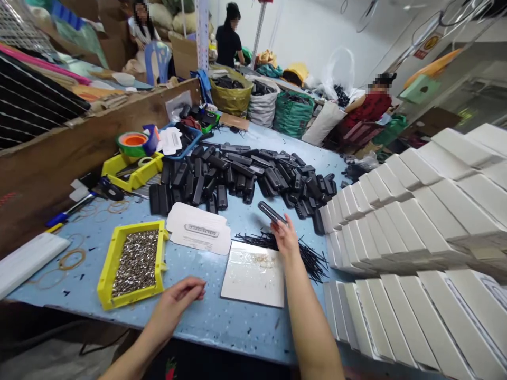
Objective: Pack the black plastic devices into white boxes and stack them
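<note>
Here, left hand near table edge

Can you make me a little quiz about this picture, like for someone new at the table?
1. Which hand holds a black plastic casing?
2. True or false: the white tile lies between the yellow bin of small metal parts and the stacked white boxes.
3. Fill in the colour: the many thin strips beside the tile are ____.

Key: 1. The right hand. 2. True. 3. Black.
</note>
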Available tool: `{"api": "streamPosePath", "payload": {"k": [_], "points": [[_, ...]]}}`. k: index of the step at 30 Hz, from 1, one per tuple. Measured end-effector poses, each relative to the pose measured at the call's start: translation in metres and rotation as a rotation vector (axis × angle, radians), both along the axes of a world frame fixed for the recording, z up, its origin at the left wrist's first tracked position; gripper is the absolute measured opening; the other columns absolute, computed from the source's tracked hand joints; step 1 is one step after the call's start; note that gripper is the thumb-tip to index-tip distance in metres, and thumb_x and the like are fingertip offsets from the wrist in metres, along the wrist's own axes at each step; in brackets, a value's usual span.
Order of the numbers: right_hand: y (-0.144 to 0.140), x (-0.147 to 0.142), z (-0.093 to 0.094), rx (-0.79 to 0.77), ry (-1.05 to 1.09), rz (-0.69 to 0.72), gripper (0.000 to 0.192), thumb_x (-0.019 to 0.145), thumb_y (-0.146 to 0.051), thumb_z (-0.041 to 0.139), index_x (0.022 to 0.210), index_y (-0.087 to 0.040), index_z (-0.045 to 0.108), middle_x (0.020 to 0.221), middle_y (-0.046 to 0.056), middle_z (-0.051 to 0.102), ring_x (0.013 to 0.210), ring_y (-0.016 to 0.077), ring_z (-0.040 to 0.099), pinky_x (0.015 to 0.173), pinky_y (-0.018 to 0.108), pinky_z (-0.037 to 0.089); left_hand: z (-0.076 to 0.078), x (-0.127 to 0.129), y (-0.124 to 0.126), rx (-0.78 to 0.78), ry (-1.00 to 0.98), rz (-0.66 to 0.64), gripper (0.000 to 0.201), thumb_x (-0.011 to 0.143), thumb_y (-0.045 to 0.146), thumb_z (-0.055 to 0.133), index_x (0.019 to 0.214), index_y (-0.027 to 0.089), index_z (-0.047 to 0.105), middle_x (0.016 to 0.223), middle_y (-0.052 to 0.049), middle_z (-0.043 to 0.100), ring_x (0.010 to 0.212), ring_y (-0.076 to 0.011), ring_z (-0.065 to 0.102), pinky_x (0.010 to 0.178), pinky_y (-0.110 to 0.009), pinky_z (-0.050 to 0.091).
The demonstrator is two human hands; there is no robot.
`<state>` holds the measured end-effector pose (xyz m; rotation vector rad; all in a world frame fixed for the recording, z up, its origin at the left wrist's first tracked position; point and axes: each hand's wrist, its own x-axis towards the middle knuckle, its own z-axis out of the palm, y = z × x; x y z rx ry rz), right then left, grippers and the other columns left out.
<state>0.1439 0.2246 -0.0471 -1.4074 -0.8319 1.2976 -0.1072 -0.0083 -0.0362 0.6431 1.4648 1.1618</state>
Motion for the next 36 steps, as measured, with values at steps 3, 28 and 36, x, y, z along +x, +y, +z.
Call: {"api": "streamPosePath", "payload": {"k": [3, 28, 36], "points": [[-0.05, 0.028, 0.014, -0.001, 0.245, -0.067, 0.054, 0.074, -0.044, 0.051, 0.122, -0.019, 0.046, 0.108, 0.004, 0.06, 0.09, 0.0076, 0.061, 0.087, 0.031, 0.053, 0.003, 0.025, 0.027, -0.032, -0.252, 0.021, 0.044, 0.057, 0.049, 0.083, 0.084, 0.016, 0.072, 0.079, -0.005, 0.071, 0.073, -0.0173, 0.067, 0.075, -0.031, 0.058], [-0.139, -0.056, 0.055, 0.177, 0.522, -0.234, 0.039, 0.074, -0.047, 0.05, 0.083, -0.016, 0.029, 0.065, -0.006, 0.039, 0.054, -0.0002, 0.043, 0.057, 0.016, 0.044, 0.009, 0.076, 0.026, 0.215, -0.027, -0.049, 0.034, 0.07, 0.034, 0.071, 0.078, 0.021, 0.041, 0.074, 0.0, 0.066, 0.07, -0.0158, 0.066, 0.074, -0.033, 0.055], [-0.147, -0.022, 0.017, 0.476, 0.006, 0.385, 0.031, 0.066, -0.037, 0.067, 0.061, -0.012, 0.05, 0.059, 0.001, 0.054, 0.059, 0.0069, 0.055, 0.06, 0.02, 0.045, 0.002, -0.019, 0.09, 0.227, 1.406, -0.599, 0.06, 0.071, 0.005, 0.062, 0.129, 0.014, 0.045, 0.144, -0.022, 0.04, 0.136, -0.0367, 0.035, 0.112, -0.054, 0.026]]}}
